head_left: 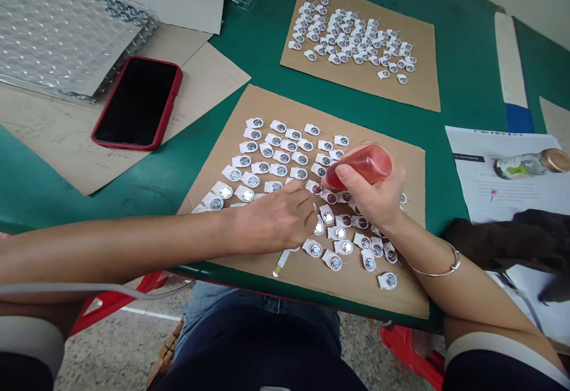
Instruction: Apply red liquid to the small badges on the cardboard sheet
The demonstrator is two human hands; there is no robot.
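Observation:
My right hand (pixel 378 201) is wrapped around a red squeeze bottle (pixel 367 164), tilted with its lower end over the small parts. Close to that end, my left hand (pixel 287 218) is closed with curled fingers. A thin white stick with a yellowish end (pixel 280 263) comes out from under it on the side near my body; its other end is hidden. Beneath both hands lies a cardboard sheet (pixel 356 299) with many small round metal parts on white tabs (pixel 333 260). Several parts by the bottle look reddish on top.
Another cardboard sheet (pixel 418 94) of similar parts lies farther back on the green table (pixel 249 34). At left are a red-cased phone (pixel 138 103) and clear plastic trays (pixel 57 34). Printed paper (pixel 467 159), a small glass bottle (pixel 529 165) and dark cloth (pixel 503 239) are at right.

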